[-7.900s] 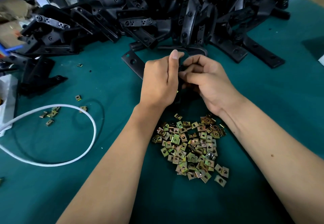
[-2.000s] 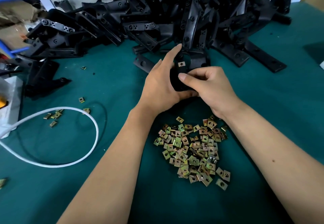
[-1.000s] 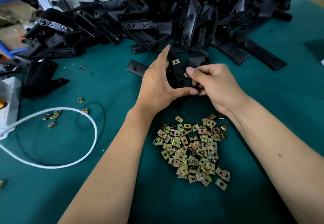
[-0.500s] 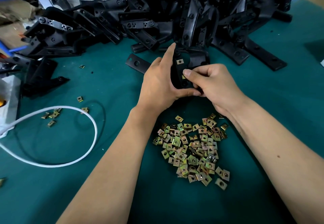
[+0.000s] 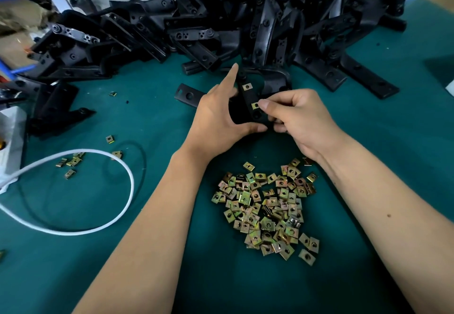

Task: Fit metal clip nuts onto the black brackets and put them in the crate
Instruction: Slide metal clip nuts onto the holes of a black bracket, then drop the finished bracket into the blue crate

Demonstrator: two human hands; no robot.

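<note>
A black bracket (image 5: 248, 107) stands upright between my hands over the green table. My left hand (image 5: 216, 114) grips its left side, thumb under the lower end and index finger straight along the top. One brass clip nut (image 5: 247, 86) sits on the bracket's upper part. My right hand (image 5: 297, 117) pinches a second clip nut (image 5: 255, 105) against the bracket's right edge, lower down. A heap of loose clip nuts (image 5: 267, 205) lies just below my wrists. No crate is in view.
A big pile of black brackets (image 5: 221, 24) fills the back of the green table (image 5: 380, 154). A white cable loop (image 5: 93, 191) and several stray clip nuts (image 5: 71, 162) lie at the left. A white object (image 5: 11, 137) sits at the left edge.
A second clip nut has appeared on the bracket under my right thumb. My right hand has shifted slightly along the bracket's edge; my left hand keeps its hold.
</note>
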